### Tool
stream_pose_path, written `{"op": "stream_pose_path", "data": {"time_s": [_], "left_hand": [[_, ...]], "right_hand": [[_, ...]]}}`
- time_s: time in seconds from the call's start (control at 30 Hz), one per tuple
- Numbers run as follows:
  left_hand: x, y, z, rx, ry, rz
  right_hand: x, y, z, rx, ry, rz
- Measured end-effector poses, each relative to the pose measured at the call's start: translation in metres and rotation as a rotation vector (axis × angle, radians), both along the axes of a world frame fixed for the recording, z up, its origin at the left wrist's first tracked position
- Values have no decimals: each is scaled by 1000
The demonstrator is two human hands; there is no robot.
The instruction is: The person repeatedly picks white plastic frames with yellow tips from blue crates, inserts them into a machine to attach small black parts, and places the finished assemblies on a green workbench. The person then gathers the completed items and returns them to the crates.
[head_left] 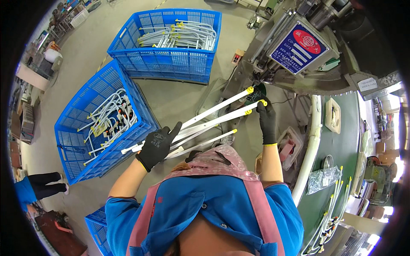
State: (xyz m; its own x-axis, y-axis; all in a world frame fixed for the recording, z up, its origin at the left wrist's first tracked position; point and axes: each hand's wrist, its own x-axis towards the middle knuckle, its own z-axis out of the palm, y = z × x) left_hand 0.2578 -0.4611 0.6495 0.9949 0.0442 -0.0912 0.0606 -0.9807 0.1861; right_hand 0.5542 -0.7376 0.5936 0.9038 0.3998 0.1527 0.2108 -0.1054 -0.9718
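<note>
There's the green table point(341, 145) running long down my right side, and up above it looms the heavy machine point(363, 55), its top lost in the dark rim. Over to my left sit two big blue crates, the far crate point(171, 66) and the near crate point(115, 155), both holding bent white tubing; a third crate point(98, 226) is cut off low behind my sleeve.

And across my front, above the pink apron point(222, 158), here are the white tubes point(209, 124)! Long axis on the slant, plain ends low on the left by the near crate, capped ends pointing up and right towards the machine, spreading as they go. My left hand point(156, 147) is closed round them near the plain ends, index finger stretched out along the bundle. My right hand point(267, 113) is up at a capped end, fingers touching it; how tightly they're curled, I cannot tell.

Smallest now, the yellow caps point(250, 90), the topmost just beside the machine's working parts, and whether it touches them I can't make out. My left glove covers the stretch where the tubes cross, so one joined frame or several pieces, I can't say. The lowest tube slips partly behind that glove.
</note>
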Motion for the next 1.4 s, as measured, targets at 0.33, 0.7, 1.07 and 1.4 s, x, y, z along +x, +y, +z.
{"op": "stream_pose_path", "data": {"time_s": [0.33,0.7,1.07,1.4], "left_hand": [[4,3,24,27,-17,40],[-4,34,29,14,-144,51],[-7,35,-24,-237,-141,70],[-2,31,-29,-251,-98,68]], "right_hand": [[12,7,21,-185,-148,21],[20,45,59,-204,-426,43],[42,54,46,-456,-640,35],[33,45,50,-451,-524,-18]]}}
